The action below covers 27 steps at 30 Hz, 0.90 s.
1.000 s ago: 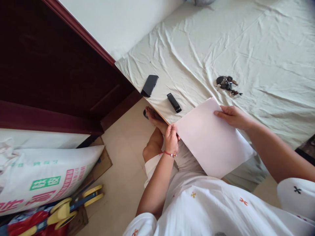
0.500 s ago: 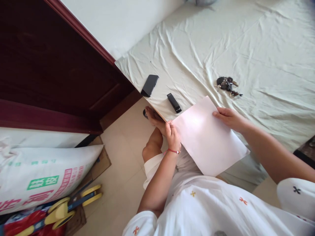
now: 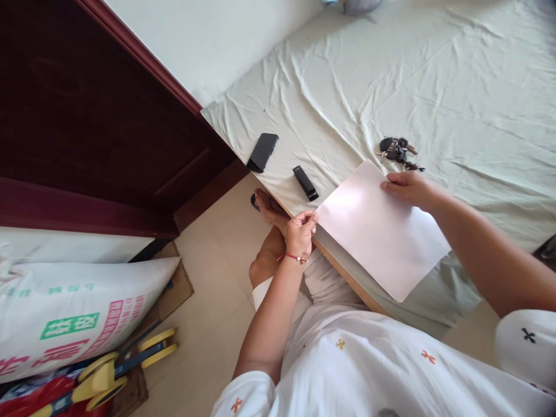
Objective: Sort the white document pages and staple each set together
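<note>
A white sheet of paper (image 3: pixel 377 231) is held flat between both hands, over the front edge of the cloth-covered surface. My left hand (image 3: pixel 302 230), with a red bracelet at the wrist, pinches the paper's left corner. My right hand (image 3: pixel 408 190) grips the far right edge, thumb on top and fingers partly hidden beneath. Just beyond the left hand lies a black stapler (image 3: pixel 306 183). Left of it, near the edge, rests a black phone (image 3: pixel 262 152). A bunch of keys (image 3: pixel 397 150) lies just past the right hand.
Wrinkled pale green cloth (image 3: pixel 478 116) covers the wide surface. To the left are a dark red wooden door (image 3: pixel 108 104), a printed white sack (image 3: pixel 87 301) and a yellow and blue wheeled object (image 3: pixel 99 376) on the tiled floor. My legs are under the surface's edge.
The paper has moved slightly to the right and away from my body, over the cloth. My left hand has shifted its hold at the corner, and my right hand has moved forward a little.
</note>
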Each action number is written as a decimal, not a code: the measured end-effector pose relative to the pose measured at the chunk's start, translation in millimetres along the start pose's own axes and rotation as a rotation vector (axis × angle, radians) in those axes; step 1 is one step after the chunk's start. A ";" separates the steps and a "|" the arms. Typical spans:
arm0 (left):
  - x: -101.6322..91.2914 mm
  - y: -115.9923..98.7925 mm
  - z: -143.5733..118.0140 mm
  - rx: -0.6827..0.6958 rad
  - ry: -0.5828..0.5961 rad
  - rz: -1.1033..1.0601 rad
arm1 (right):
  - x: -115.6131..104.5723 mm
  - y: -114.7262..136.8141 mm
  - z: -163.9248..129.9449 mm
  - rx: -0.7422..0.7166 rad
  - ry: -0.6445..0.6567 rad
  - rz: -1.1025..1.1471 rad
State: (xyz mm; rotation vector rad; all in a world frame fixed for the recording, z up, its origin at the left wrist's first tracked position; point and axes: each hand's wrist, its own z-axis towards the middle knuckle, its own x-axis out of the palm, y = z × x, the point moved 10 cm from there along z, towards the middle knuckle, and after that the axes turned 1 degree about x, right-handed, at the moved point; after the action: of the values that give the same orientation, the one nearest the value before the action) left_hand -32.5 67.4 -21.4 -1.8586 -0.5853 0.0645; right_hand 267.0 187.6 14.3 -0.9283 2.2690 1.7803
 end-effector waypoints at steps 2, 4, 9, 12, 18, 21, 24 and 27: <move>2.5 -2.0 -0.8 -0.048 0.003 -0.053 | 2.3 -6.6 4.3 0.045 -0.023 -0.016; 4.7 -3.7 -1.4 -0.085 0.024 -0.082 | 6.7 -12.2 6.3 0.092 -0.019 -0.011; -0.1 -7.9 6.0 -0.108 -0.018 0.025 | 7.7 -10.1 7.4 0.125 -0.027 -0.024; -5.5 -10.6 15.5 -0.117 -0.100 0.165 | 5.0 -4.4 10.5 0.123 -0.048 -0.034; -2.3 -16.3 29.5 -0.154 -0.123 0.260 | 7.0 -6.3 23.5 0.186 -0.069 -0.105; -3.1 -19.3 35.2 -0.183 -0.126 0.315 | 7.4 -10.2 30.0 0.218 -0.087 -0.117; -4.8 -23.6 42.4 -0.201 -0.131 0.381 | 7.1 -11.2 35.4 0.201 -0.101 -0.111; -5.3 -28.1 49.7 -0.198 -0.138 0.442 | 6.6 -10.8 36.7 0.180 -0.118 -0.100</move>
State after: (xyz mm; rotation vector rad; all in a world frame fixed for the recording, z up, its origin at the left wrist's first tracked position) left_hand -63.3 115.4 -15.7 -2.1617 -0.2699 0.4433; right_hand 257.2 217.1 -9.0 -0.8633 2.2237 1.5187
